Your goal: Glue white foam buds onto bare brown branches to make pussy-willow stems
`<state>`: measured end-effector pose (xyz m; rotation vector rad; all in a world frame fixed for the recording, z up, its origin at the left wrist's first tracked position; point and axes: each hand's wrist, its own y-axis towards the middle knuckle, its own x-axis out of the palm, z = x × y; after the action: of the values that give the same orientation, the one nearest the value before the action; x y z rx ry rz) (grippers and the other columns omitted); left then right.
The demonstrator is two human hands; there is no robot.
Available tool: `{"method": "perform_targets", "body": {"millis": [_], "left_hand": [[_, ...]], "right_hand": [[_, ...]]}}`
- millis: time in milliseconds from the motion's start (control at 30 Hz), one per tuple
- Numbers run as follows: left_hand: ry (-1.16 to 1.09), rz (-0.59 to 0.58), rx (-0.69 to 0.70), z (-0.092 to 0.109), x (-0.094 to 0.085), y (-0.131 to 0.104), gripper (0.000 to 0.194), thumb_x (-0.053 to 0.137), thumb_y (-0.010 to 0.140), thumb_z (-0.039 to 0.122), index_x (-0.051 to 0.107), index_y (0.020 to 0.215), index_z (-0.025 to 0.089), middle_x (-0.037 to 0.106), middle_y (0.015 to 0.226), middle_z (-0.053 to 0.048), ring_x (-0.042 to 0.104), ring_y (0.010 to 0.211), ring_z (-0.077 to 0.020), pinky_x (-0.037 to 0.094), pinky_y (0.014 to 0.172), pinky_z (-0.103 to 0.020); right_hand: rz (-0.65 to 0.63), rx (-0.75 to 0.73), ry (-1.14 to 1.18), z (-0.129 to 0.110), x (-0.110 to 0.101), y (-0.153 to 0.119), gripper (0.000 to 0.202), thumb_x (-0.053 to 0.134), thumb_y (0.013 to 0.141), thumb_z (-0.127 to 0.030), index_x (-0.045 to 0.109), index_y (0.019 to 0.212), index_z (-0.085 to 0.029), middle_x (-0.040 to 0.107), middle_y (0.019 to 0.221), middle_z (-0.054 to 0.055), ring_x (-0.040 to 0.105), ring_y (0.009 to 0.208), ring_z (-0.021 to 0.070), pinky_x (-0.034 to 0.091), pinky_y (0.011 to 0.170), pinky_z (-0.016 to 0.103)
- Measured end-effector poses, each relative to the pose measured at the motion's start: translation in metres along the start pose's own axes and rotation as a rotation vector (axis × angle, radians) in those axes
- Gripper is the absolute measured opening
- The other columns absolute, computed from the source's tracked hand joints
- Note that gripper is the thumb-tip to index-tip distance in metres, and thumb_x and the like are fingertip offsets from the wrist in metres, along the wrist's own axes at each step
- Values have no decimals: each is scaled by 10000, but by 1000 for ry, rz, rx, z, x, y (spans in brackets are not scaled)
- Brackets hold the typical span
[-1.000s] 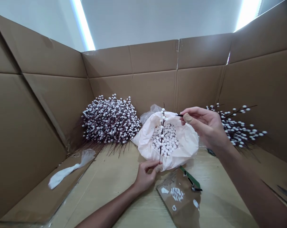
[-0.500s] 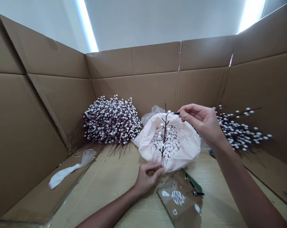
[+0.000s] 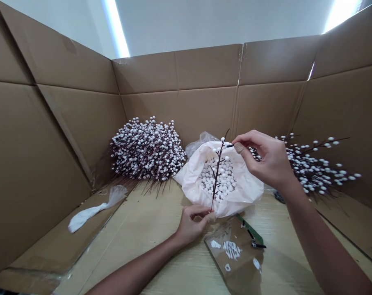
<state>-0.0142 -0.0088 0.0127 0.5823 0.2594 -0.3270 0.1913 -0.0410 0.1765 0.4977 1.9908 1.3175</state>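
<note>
Left hand [image 3: 192, 224]: thumb and fingers pinched on the bottom end of the twig.
Right hand [image 3: 264, 160]: thumb and fingers clamped on the black stick, its tip beside the twig's upper part.
Twig [image 3: 217, 174]: brown, tilted slightly right, in front of the bag; a few white balls near its top.
Black stick [image 3: 230, 146]: short and thin.
Bag [image 3: 249, 194]: open on the table [image 3: 142, 229], white balls [image 3: 224, 180] inside.
Board [image 3: 241, 268]: nearer than the bag, with white smears and a green strip [image 3: 256, 234].
Bunches: big one [image 3: 147, 149] left of the bag, another [image 3: 322, 170] right.
Pouch [image 3: 87, 216]: far left, on cardboard [image 3: 55, 243].
</note>
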Motion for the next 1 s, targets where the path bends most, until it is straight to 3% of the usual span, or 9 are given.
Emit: {"method": "perform_targets", "body": {"millis": [233,1000], "left_hand": [[-16,-17,-24,2,0,0,157,697,720,233,772,791,115,755,745,-117,703,653,-202,553,573,-261],[-41,-23,0,0,-1,1,152,687,727,210,773,795,105,756,757,-125,705,661,-200,546,589,-256]], "right_hand": [[-2,-98,-183,-4,1,1,121,543,819,-96,616,808,-192,640,762,33,578,665,149,463,627,280],[-25,-105,-218,1,-1,1,133,555,802,-89,611,803,-210,624,739,20,573,646,150,444,621,285]]}}
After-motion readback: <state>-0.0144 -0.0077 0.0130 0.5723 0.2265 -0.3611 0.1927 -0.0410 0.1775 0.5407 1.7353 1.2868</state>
